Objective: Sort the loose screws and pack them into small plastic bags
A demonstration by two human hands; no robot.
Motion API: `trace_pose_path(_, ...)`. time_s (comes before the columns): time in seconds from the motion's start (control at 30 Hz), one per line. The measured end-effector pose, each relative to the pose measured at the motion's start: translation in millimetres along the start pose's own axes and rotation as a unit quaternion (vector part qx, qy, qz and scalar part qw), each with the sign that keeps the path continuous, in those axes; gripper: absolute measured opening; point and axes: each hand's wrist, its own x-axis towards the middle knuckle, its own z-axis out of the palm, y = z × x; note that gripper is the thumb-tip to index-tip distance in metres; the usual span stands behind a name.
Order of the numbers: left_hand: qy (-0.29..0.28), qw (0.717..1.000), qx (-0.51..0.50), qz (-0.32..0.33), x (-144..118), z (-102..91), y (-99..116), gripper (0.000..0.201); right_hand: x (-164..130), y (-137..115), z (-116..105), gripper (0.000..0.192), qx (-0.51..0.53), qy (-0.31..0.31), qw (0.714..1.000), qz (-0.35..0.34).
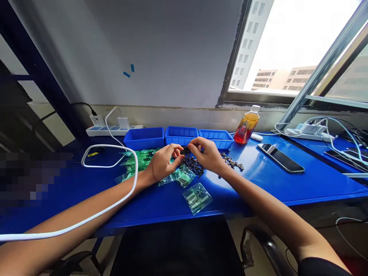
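A pile of small black screws (192, 163) lies on the blue bench (287, 184), near the middle and just in front of three blue trays (179, 136). Both hands are right on the pile. The left hand (162, 163) has its fingers bent and pinched together at the left edge of the pile — it seems to pinch a screw, but the thing is too small to be sure. The right hand (208, 155) sits on the far right side of the pile, its fingertips closed on some of the black screws. The two hands almost touch.

More screws (232, 163) are spread out to the right of the right hand. Little clear bags with green parts (197, 197) lie close by — one near the bench edge, more under and left of the left hand.

A white cable (126, 157) loops over the left arm. Farther right stand an orange drink bottle (246, 124) and a phone (280, 157) lying flat. A white power strip (113, 129) sits far left by the wall.
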Motion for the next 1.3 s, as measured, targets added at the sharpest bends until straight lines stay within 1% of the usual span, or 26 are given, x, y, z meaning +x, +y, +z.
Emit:
trace_pose_path(0.1, 0.018, 0.998, -0.020, -0.057, -1.5, -2.9, 3.0, 0.016, -1.8, -6.3, 1.3, 0.015, 0.010, -0.008, 1.000, -0.010)
trace_pose_path(0.17, 0.016, 0.997, -0.029, -0.068, -0.9, -5.6, 5.5, 0.013, -2.5, -6.8, 2.3, 0.015, 0.013, -0.016, 1.000, -0.010)
trace_pose_path(0.33, 0.022, 0.998, -0.031, -0.049, -0.4, -10.3, 8.7, 0.009, -2.4, -6.0, 0.8, 0.014, 0.002, -0.023, 1.000, -0.004)
trace_pose_path(0.47, 0.023, 0.998, -0.032, -0.040, -1.1, -11.4, 12.6, 0.007, -2.9, -7.0, -1.9, 0.016, -0.001, -0.029, 0.999, -0.022)
trace_pose_path(0.63, 0.012, 0.998, -0.038, -0.045, -1.2, -12.7, 16.9, 0.009, -3.9, -7.3, -1.2, 0.018, -0.010, -0.040, 0.999, -0.029)
trace_pose_path(0.8, 0.011, 0.998, -0.052, -0.041, -0.7, -13.5, 18.7, 0.013, -4.5, -5.9, -0.1, 0.017, -0.013, -0.031, 0.999, -0.030)
trace_pose_path(0.9, 0.001, 0.995, -0.074, -0.062, -0.2, -14.7, 20.7, 0.017, -5.2, -5.2, 0.1, 0.018, -0.011, -0.029, 0.999, -0.036)
trace_pose_path(1.03, -0.019, 0.983, -0.130, -0.130, 0.4, -16.9, 25.4, 0.023, -5.3, -5.0, -0.4, 0.018, -0.017, -0.030, 0.999, -0.027)
trace_pose_path(1.1, -0.028, 0.975, -0.162, -0.151, 0.7, -18.1, 28.5, 0.022, -4.8, -4.3, -1.1, 0.018, -0.020, -0.026, 0.999, -0.027)
trace_pose_path(1.2, -0.040, 0.966, -0.202, -0.158, 1.0, -20.0, 32.7, 0.018, -3.7, -1.3, -2.1, 0.018, -0.028, -0.018, 0.999, -0.035)
trace_pose_path(1.3, -0.061, 0.965, -0.215, -0.136, 1.0, -22.3, 34.4, 0.015, -3.0, 3.8, -2.3, 0.017, -0.045, -0.017, 0.998, -0.041)
